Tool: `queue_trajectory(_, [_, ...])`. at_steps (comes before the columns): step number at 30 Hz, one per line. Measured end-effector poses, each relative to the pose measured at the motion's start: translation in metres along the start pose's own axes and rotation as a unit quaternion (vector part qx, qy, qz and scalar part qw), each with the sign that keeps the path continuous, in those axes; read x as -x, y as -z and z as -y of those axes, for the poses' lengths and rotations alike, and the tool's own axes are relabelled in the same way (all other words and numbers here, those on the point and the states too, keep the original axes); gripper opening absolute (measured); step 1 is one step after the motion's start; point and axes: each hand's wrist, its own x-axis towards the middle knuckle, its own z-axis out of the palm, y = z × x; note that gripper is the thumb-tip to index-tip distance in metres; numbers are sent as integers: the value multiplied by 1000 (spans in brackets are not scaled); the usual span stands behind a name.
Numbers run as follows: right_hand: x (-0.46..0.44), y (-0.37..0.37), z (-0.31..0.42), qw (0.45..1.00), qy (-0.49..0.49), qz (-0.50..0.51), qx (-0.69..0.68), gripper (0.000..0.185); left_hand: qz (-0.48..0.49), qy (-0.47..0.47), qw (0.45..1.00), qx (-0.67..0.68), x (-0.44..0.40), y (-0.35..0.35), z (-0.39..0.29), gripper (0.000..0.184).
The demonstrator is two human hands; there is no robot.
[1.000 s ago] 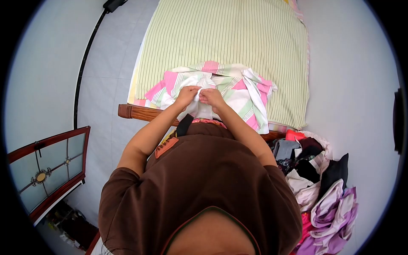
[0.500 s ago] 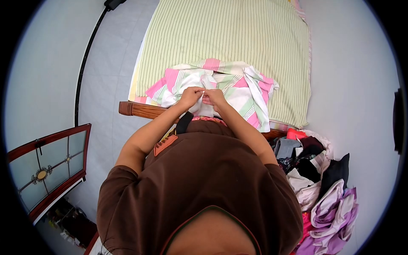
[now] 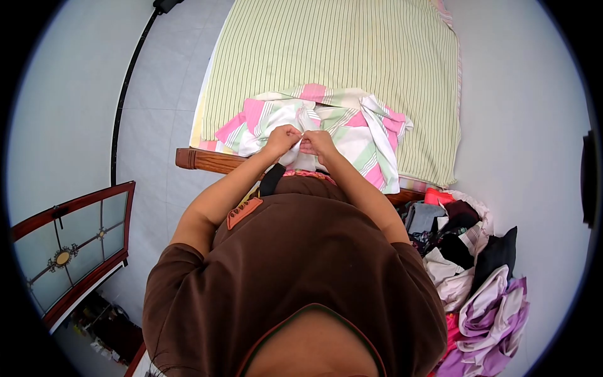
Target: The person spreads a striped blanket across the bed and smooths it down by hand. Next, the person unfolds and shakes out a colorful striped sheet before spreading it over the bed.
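A pink, white and pale green striped shirt (image 3: 368,141) lies spread at the near end of the bed, its sleeves out to both sides. Over the shirt's near middle, my left hand (image 3: 284,137) pinches the white front edge of the cloth. Close beside it, my right hand (image 3: 319,144) has thumb and forefinger closed on the same edge, its other fingers curled below. The fingertips of both hands almost meet. Whatever small part lies between them is too small to make out.
The bed (image 3: 333,50) has a green striped sheet and a wooden end rail (image 3: 210,161) in front of me. A pile of clothes (image 3: 468,264) lies to the right by the wall. A framed glass panel (image 3: 75,248) stands at lower left.
Both hands stay at the same spot on the shirt, with only slight finger movement. The shirt has barely shifted.
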Motion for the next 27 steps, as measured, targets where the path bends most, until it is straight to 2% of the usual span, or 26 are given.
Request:
queue_trajectory(17, [0,2,-3,1000,7,25,6,13,-11,25,1000,0,2,2,-10,12])
queue_trajectory(20, [-3,3,-9,999,5,34,25,13,-13,16,996,-92,3,4,-14,13])
queue_trajectory(23, [-6,3,-17,998,10,40,56,13,31,13,983,-183,3,7,-20,15])
queue_trajectory(27, [-6,2,-21,995,13,49,84,13,51,-17,968,-244,-2,10,-13,20])
